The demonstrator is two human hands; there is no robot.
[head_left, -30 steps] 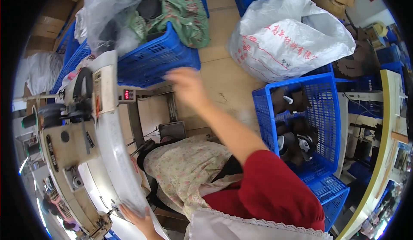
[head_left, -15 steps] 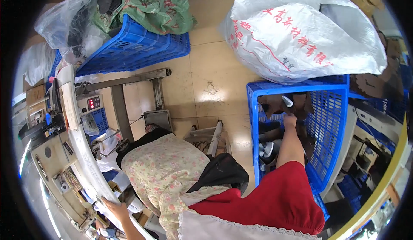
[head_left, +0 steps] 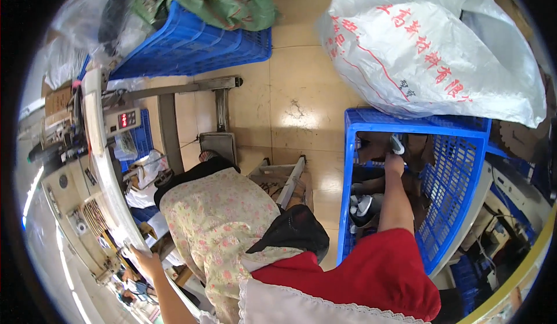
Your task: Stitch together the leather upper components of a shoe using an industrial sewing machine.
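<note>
Item: dark pieces [head_left: 416, 150] with a pale, grey-white piece [head_left: 397, 144] among them; location, inside the blue crate [head_left: 418, 128], right of centre in the frame. A further cluster of whitish pieces [head_left: 363, 205] lies lower in the same crate, toward its left wall.

Right hand [head_left: 394, 165]: inside the crate, just below the pale piece; fingers largely concealed, so whether they are closed on anything cannot be told.

Left hand [head_left: 147, 262]: lower left of the frame, at the edge of the white table [head_left: 110, 193]; no item visible in it. Grip or mere rest, cannot tell.

Handling (judged): pieces probably light; dark parts likely soft and pliable, apt to fold or cling to neighbours; pale parts perhaps stiffer and smoother. Nothing looks fragile. Suggested hold: a pinch on an exposed edge of one piece, clear of those beneath.

Obscured: exact kind and number of pieces, lost in shadow and overlap; crate contents partly behind the right forearm; crate's lower part covered by the red sleeve [head_left: 389, 274]. White sack [head_left: 400, 51], upper right, cut off by the frame's top.
</note>
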